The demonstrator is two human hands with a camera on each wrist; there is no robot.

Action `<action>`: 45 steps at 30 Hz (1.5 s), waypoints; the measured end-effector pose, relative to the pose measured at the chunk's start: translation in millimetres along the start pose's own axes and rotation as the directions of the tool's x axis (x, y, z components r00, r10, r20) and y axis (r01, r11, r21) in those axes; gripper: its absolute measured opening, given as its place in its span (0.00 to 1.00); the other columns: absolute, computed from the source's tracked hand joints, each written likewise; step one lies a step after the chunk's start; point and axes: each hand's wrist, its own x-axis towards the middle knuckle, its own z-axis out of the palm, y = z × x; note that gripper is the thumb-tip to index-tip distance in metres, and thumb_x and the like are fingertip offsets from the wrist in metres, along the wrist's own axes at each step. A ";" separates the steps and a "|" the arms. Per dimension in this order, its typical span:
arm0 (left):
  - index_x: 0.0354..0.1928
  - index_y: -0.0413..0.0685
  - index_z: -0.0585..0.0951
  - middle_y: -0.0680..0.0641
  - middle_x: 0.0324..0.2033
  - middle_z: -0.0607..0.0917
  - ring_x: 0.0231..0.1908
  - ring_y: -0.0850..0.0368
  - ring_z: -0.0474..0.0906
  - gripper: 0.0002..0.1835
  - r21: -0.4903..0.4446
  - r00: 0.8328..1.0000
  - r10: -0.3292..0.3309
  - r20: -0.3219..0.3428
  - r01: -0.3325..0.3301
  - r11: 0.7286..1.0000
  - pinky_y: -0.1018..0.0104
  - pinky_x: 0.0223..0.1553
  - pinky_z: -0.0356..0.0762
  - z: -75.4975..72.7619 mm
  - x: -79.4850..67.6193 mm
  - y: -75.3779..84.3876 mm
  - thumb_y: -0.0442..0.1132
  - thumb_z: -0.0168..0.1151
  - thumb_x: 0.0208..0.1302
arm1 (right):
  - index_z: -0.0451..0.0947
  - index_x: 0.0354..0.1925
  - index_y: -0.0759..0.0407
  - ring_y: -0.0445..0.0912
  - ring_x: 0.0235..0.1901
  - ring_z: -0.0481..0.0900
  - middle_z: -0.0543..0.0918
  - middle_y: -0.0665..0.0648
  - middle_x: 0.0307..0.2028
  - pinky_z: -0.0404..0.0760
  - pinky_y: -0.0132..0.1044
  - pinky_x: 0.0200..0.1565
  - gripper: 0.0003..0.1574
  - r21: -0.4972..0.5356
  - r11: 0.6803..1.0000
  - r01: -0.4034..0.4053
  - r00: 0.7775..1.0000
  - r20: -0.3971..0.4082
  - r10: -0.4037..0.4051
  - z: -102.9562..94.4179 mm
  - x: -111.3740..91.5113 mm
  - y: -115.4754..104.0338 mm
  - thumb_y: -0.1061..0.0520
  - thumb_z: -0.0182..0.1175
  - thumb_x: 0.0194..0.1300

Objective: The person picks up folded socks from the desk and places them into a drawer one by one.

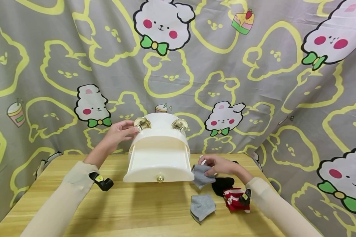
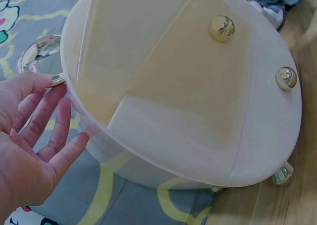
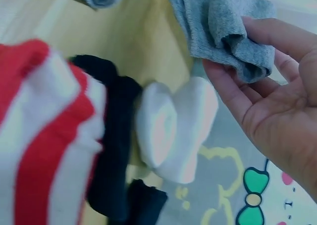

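Grey curtain (image 1: 172, 89), rabbit pattern in white and yellow outline, fills the upper frame and both sides. Wood-grain table (image 1: 106, 210) across the lower frame. White cabinet (image 1: 161, 128), round-topped, at frame centre; its drawer (image 1: 158, 161) pulled out toward the lower edge, no contents seen.

Left hand (image 1: 120, 133), left of centre: thumb and finger pinch the rim of a round gold fitting (image 1: 142, 123) at the cabinet's upper left; remaining fingers spread. Right hand (image 1: 218, 164), right of centre: narrow grip, thumb and fingers holding a folded grey cloth (image 1: 202, 176) just right of the drawer front.

Second grey cloth (image 1: 202, 207) on the table, lower right of centre. Red-and-white striped bundle (image 1: 232, 197) to its right; black bundle (image 1: 222, 185) just above, touching the stripes. White bundle (image 3: 173, 131), mid-frame in the right wrist view, perhaps rolled socks; blur there. Small gold knob (image 1: 160, 178) on the drawer front, below centre.
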 end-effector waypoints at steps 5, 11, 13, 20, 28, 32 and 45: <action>0.69 0.38 0.69 0.62 0.39 0.84 0.42 0.66 0.83 0.33 0.004 1.000 -0.002 -0.006 0.002 1.000 0.42 0.66 0.75 -0.5 -0.2 1.1 0.48 0.66 0.70 | 0.76 0.56 0.58 0.48 0.40 0.80 0.84 0.57 0.42 0.82 0.38 0.42 0.24 -0.016 1.000 0.010 1.000 -0.005 -0.010 -15.7 -3.1 -10.8 0.65 0.69 0.63; 0.70 0.37 0.68 0.63 0.39 0.84 0.42 0.67 0.83 0.34 -0.015 1.000 -0.012 0.000 0.012 1.000 0.41 0.67 0.73 -0.1 0.3 0.6 0.48 0.66 0.71 | 0.75 0.57 0.60 0.48 0.39 0.81 0.85 0.60 0.43 0.83 0.37 0.42 0.23 -0.022 0.999 0.027 1.000 -0.001 -0.028 -37.7 -10.2 -26.6 0.65 0.67 0.65; 0.71 0.37 0.68 0.63 0.38 0.84 0.42 0.67 0.83 0.34 -0.021 1.000 -0.018 0.000 0.018 1.000 0.41 0.68 0.72 0.0 0.2 0.1 0.47 0.66 0.71 | 0.75 0.58 0.61 0.48 0.38 0.81 0.85 0.61 0.43 0.83 0.37 0.41 0.23 -0.022 0.999 0.029 1.000 -0.002 -0.029 -43.5 -11.8 -31.0 0.65 0.67 0.66; 0.69 0.38 0.69 0.62 0.38 0.85 0.42 0.66 0.83 0.32 -0.019 1.000 -0.030 -0.006 0.030 0.999 0.41 0.68 0.72 0.5 -0.3 -3.0 0.48 0.66 0.70 | 0.74 0.58 0.62 0.48 0.40 0.81 0.85 0.63 0.45 0.84 0.37 0.41 0.24 -0.013 1.000 0.017 1.000 -0.003 -0.017 -57.1 -13.9 -49.2 0.66 0.67 0.66; 0.67 0.38 0.72 0.62 0.40 0.86 0.44 0.66 0.82 0.32 -0.004 1.000 -0.022 -0.015 0.022 1.000 0.43 0.66 0.75 2.1 -0.7 -3.9 0.49 0.67 0.69 | 0.74 0.57 0.58 0.50 0.40 0.81 0.86 0.60 0.46 0.84 0.39 0.41 0.23 -0.090 0.996 0.013 1.000 -0.021 -0.015 -74.7 -10.5 -94.8 0.65 0.67 0.66; 0.67 0.38 0.71 0.61 0.39 0.86 0.43 0.66 0.82 0.31 -0.009 1.000 -0.024 -0.012 0.024 1.000 0.42 0.67 0.74 1.5 -0.7 -4.1 0.48 0.67 0.70 | 0.74 0.58 0.58 0.50 0.41 0.81 0.85 0.60 0.46 0.84 0.41 0.41 0.24 -0.117 0.992 0.035 0.999 -0.020 -0.037 -83.4 -5.7 -120.9 0.64 0.68 0.66; 0.69 0.38 0.70 0.58 0.40 0.86 0.42 0.65 0.83 0.31 -0.013 1.000 -0.030 -0.005 0.030 0.999 0.40 0.67 0.72 -0.5 3.1 -0.9 0.47 0.65 0.71 | 0.74 0.60 0.56 0.51 0.44 0.83 0.86 0.61 0.50 0.85 0.40 0.42 0.25 -0.092 0.985 0.147 0.989 0.017 -0.146 -70.0 33.0 -184.0 0.65 0.67 0.66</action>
